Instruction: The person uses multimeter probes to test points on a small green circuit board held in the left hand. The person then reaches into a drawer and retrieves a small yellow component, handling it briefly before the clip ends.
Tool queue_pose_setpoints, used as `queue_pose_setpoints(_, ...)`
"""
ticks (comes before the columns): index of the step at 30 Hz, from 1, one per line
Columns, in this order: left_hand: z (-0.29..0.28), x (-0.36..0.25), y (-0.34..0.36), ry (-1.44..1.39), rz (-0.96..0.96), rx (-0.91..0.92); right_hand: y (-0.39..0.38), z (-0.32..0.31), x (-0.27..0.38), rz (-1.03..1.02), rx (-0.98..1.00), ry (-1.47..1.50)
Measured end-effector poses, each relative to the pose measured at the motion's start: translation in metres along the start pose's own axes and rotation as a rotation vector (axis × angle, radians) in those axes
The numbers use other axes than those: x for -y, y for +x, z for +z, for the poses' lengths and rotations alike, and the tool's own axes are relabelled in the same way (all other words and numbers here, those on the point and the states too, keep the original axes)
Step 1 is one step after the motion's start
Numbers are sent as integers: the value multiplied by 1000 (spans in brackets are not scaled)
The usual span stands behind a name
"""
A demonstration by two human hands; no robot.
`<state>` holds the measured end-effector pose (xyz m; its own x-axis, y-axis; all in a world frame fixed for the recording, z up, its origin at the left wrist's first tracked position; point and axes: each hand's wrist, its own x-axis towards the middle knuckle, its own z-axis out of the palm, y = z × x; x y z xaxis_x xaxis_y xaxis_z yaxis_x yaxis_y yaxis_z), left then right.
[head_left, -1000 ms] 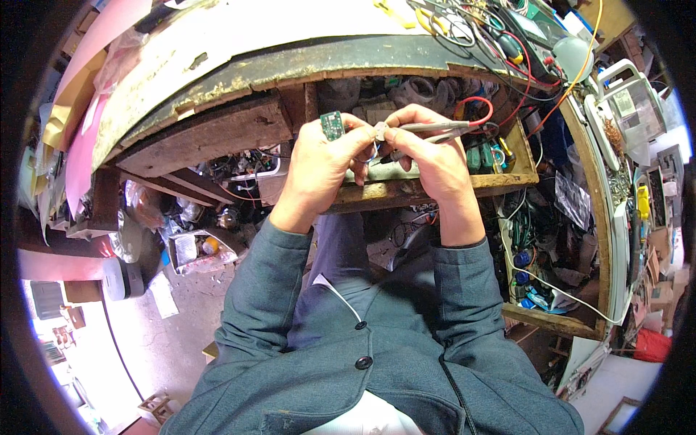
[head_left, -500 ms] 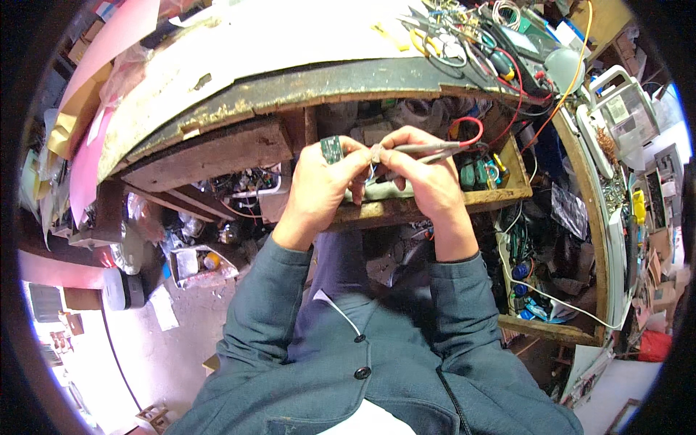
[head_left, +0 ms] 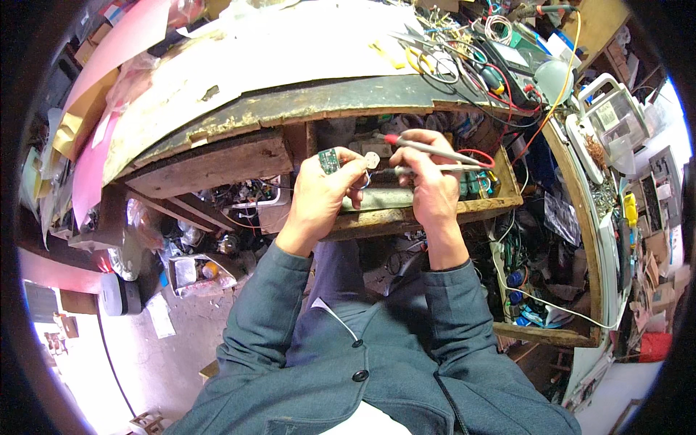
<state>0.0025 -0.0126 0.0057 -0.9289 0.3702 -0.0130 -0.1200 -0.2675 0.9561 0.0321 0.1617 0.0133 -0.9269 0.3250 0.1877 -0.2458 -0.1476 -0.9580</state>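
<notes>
My left hand (head_left: pixel 313 203) grips a small green circuit board (head_left: pixel 329 161) and pinches a pale round component (head_left: pixel 370 161) with thin wires between thumb and fingers. Just to its right, my right hand (head_left: pixel 433 192) holds two grey test probes (head_left: pixel 449 154), one above the other, with a red part near one tip and cables trailing rightward. Whether either tip touches anything is too small to tell. Both hands are over an open wooden drawer (head_left: pixel 384 223) full of assorted parts, part of which they hide.
The bench top (head_left: pixel 275 43) has pale sheets, tangled leads and a dark meter (head_left: pixel 507 56) at upper right. A clear plastic case (head_left: pixel 612 123) stands on the right, above a cluttered wooden compartment (head_left: pixel 547 333). A box of scraps (head_left: pixel 203 270) sits lower left.
My right hand has drawn back rightward from the round component and regripped the probes, now more spread with a red part showing. The whole scene sits lower in view.
</notes>
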Motion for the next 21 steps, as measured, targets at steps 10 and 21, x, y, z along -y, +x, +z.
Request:
queue_pose_setpoints(10,-3,-2,-1,26,-21,49,3,-22,-1,79,111,624)
queue_pose_setpoints(21,-4,-1,-1,17,-9,119,4,-16,1,166,123,412)
